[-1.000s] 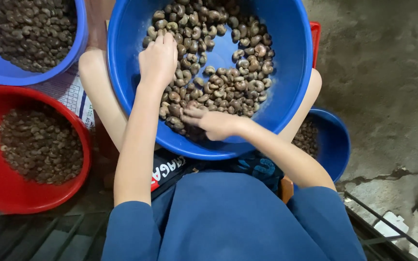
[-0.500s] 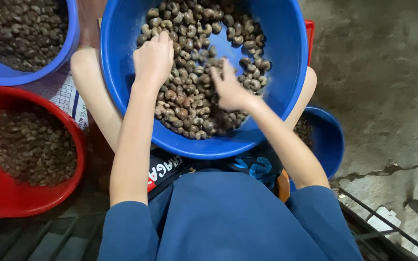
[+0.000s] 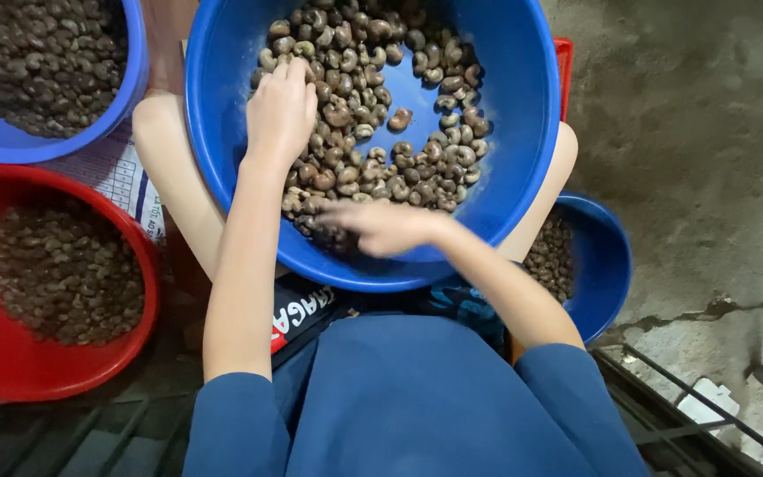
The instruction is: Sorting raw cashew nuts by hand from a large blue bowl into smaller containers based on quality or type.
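Note:
A big blue basin rests on my knees, partly filled with brown curved nuts, and a bare patch of its bottom shows in the middle. My left hand lies palm down on the nuts at the basin's left side, fingers slightly bent. My right hand is blurred by motion. It is low over the nuts at the near wall, fingers pointing left, and whether it holds any nuts cannot be made out.
A red basin of dark nuts stands at my left. A second blue basin of nuts is at the upper left, and a smaller blue one sits under my right knee. Cracked concrete floor lies to the right.
My right hand swept from the middle of the nuts back to the near wall, leaving a bare patch of basin bottom. My left hand stayed at the left side.

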